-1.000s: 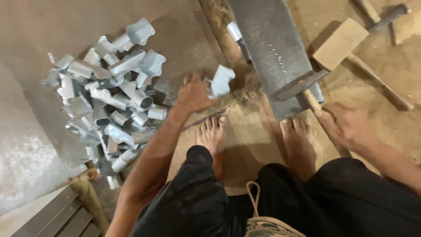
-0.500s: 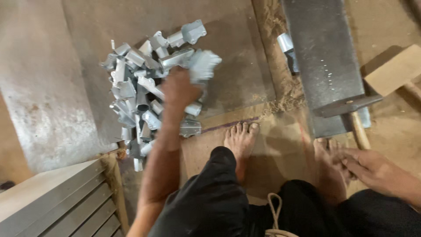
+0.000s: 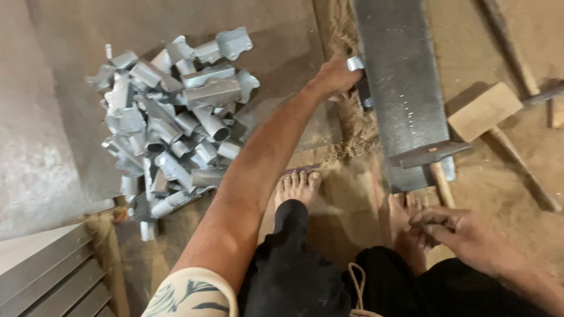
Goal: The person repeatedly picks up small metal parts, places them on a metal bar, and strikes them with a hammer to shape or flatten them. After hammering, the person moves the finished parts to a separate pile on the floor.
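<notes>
Now a small shiny metal piece [image 3: 354, 63] goes to the edge of the long dark steel block [image 3: 399, 88].

Over on the left lies a heap of bent grey metal tube pieces [image 3: 170, 129] on a flat grey sheet [image 3: 53, 152]. Next, the left hand [image 3: 336, 75] pinches the small piece against the block's side. Then comes a wooden mallet [image 3: 484, 111], lying untouched. Last, the right hand [image 3: 464, 232] rests on a bare foot [image 3: 405, 220], fingers loosely curled, holding nothing. I think the piece must sit steady first.
</notes>
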